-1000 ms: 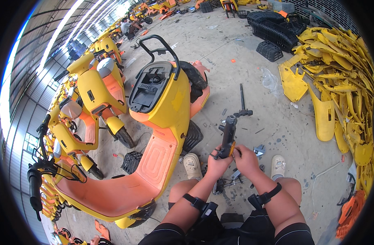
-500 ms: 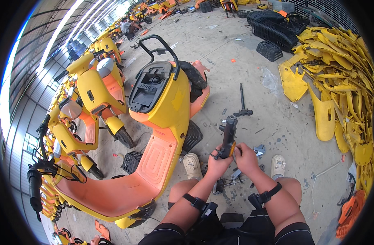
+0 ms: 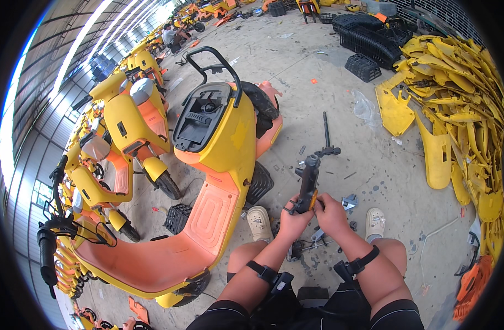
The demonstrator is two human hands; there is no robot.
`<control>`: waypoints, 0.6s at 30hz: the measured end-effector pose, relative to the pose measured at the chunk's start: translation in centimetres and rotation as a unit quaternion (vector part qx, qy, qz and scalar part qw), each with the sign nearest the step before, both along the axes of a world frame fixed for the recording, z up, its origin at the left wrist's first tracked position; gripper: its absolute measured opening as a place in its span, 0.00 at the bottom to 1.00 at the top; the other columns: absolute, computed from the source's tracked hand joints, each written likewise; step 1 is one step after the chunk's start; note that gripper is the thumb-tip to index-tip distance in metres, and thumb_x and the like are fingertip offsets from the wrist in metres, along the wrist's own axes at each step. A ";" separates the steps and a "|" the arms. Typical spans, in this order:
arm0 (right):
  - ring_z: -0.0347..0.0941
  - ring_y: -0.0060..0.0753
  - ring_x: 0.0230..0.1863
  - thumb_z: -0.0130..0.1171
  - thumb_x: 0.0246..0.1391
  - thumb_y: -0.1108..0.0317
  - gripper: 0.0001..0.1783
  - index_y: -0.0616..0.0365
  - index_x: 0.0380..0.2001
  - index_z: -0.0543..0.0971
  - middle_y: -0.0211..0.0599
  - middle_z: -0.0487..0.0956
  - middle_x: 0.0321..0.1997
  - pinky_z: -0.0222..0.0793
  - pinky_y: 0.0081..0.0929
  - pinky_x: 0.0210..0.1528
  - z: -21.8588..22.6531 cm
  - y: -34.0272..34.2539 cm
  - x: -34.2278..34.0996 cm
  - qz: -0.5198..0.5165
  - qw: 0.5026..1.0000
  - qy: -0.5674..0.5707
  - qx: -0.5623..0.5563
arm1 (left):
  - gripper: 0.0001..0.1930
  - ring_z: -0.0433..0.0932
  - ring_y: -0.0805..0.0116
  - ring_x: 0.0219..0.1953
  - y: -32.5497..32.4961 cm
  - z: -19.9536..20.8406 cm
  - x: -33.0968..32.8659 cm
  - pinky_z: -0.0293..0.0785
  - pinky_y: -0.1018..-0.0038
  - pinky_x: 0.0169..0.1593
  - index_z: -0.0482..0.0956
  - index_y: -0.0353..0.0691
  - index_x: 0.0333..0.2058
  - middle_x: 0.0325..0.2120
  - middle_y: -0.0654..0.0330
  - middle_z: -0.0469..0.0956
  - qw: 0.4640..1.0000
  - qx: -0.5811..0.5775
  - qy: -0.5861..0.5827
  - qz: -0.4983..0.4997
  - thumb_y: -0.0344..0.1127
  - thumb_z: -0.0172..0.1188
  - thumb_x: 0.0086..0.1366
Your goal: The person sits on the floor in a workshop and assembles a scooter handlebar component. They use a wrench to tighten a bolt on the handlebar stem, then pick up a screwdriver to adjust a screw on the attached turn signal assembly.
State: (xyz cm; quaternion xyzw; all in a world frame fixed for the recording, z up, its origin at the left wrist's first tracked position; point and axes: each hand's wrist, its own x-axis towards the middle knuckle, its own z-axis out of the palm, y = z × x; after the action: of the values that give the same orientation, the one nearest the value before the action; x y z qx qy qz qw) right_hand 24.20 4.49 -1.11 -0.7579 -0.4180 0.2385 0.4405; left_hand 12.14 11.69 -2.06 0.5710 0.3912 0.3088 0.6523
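My left hand [image 3: 293, 222] is closed around the lower end of a black tubular metal part [image 3: 308, 181], which points up and away from me. It has a round open top and short stubs on its side. Against the part's lower right side my right hand [image 3: 331, 213] is closed, its fingertips at a small orange-yellow piece [image 3: 313, 199]. What those fingers pinch is too small to make out. An adjustable wrench [image 3: 349, 202] lies on the floor just beyond my right hand. Beneath my hands are several small dark metal pieces [image 3: 296, 251].
A yellow and orange scooter [image 3: 210, 209] stands close on my left, with more scooters [image 3: 120, 129] behind it. A black T-shaped part [image 3: 326, 132] lies ahead. Yellow panels [image 3: 455, 99] are heaped on the right, near black crates [image 3: 367, 41]. A person [image 3: 172, 37] sits far off.
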 end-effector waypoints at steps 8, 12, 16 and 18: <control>0.77 0.60 0.40 0.54 0.62 0.63 0.11 0.60 0.38 0.77 0.53 0.81 0.35 0.71 0.49 0.41 1.2 -0.1 0.1 0.001 0.999 0.020 -0.038 | 0.27 0.76 0.80 0.41 0.0 0.0 -0.1 0.74 0.79 0.45 0.73 0.35 0.55 0.40 0.65 0.80 0.999 0.036 0.016 -0.017 0.23 0.66 0.54; 0.77 0.60 0.40 0.52 0.65 0.62 0.12 0.60 0.41 0.75 0.53 0.81 0.35 0.71 0.47 0.40 -0.7 0.0 0.0 -0.007 0.995 0.093 -0.042 | 0.29 0.75 0.79 0.42 -0.1 -0.9 -0.1 0.74 0.78 0.46 0.72 0.35 0.57 0.42 0.64 0.79 0.999 0.043 0.012 -0.020 0.21 0.65 0.54; 0.79 0.54 0.40 0.50 0.65 0.65 0.11 0.62 0.42 0.74 0.53 0.81 0.37 0.71 0.44 0.41 -2.3 0.4 0.7 0.009 0.990 0.142 -0.025 | 0.30 0.76 0.79 0.43 -0.1 -0.3 -0.1 0.74 0.78 0.47 0.71 0.35 0.57 0.43 0.64 0.78 0.998 0.050 0.027 -0.036 0.20 0.65 0.54; 0.80 0.51 0.40 0.50 0.64 0.67 0.11 0.63 0.43 0.73 0.53 0.81 0.38 0.72 0.43 0.42 -1.4 0.4 0.6 0.013 0.983 0.178 -0.043 | 0.30 0.76 0.79 0.44 0.1 -0.9 -0.2 0.74 0.79 0.47 0.71 0.35 0.58 0.43 0.64 0.78 0.995 0.083 0.035 -0.043 0.20 0.65 0.54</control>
State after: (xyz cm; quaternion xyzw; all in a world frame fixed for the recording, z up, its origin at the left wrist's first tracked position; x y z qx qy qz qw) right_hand 24.81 4.88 -2.46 -0.7162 -0.3318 0.3931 0.4717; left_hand 11.90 11.77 -2.92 0.6501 0.3614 0.2920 0.6012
